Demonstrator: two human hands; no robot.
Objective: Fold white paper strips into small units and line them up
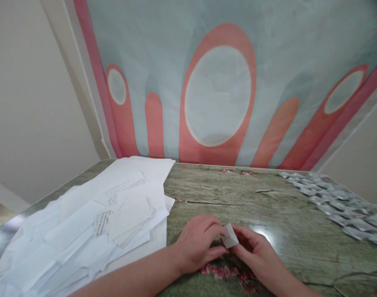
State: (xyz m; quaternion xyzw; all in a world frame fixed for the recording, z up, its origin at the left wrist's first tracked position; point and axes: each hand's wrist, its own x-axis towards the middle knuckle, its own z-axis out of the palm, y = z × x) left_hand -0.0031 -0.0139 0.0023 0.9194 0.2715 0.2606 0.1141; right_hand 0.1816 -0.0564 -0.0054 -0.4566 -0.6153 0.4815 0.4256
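A small folded piece of white paper (230, 236) is held between my two hands, a little above the table near its front edge. My left hand (199, 243) comes from the left, its thumb and fingers closed at the paper's left side. From the right, my right hand (256, 249) pinches the paper's other edge between thumb and fingers. Part of the paper is hidden behind the fingertips. To the left of my hands lies a spread pile of white paper sheets and slips (80, 235), some with printed text.
The wood-patterned table (213, 185) has printed pink flowers. Rows of folded grey-white paper pieces (337, 202) lie along its right side. Behind the table's far edge hangs a grey-blue and coral backdrop (163, 41). A pale wall (27, 95) stands at the left.
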